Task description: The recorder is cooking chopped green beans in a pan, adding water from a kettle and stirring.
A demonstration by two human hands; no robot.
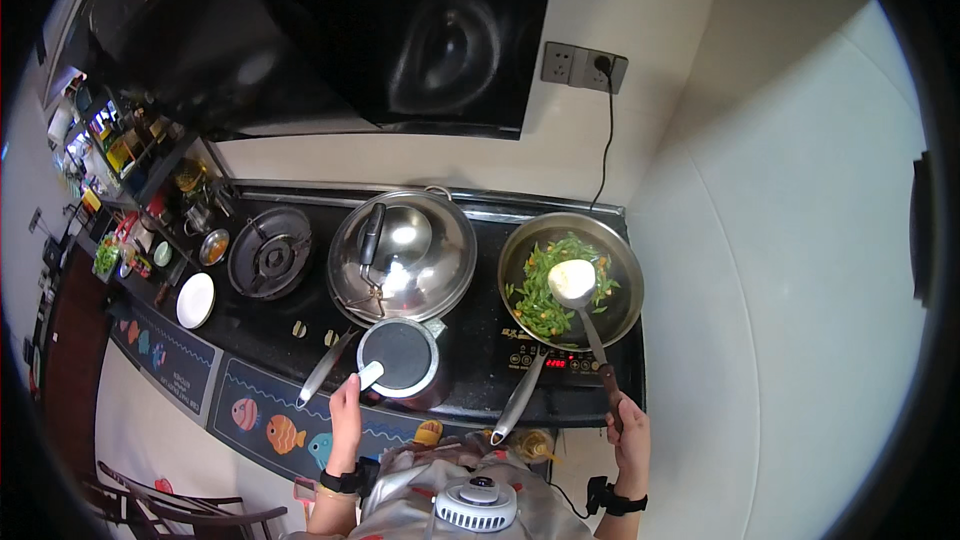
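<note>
My right hand (630, 431) grips the brown handle of a metal spatula (594, 337). Its broad blade rests over chopped green vegetables (551, 307) with small orange pieces, inside a wide steel frying pan (636, 292). That pan sits on an induction cooker (577, 375) with a lit red display, its handle pointing towards me. At the counter's front edge, my left hand (346, 416) is closed at the white handle of a round lidded canister (397, 356) with a pale rim; the fingertips are partly hidden. Behind the canister stands a pan under a domed steel lid (420, 277).
To the left are a gas burner (271, 253), a white plate (196, 301) and a crowded shelf (142, 142). One pan handle (326, 371) juts over the counter front. A plugged-in cord (609, 135) hangs by the right wall. A wooden chair (187, 510) stands behind left.
</note>
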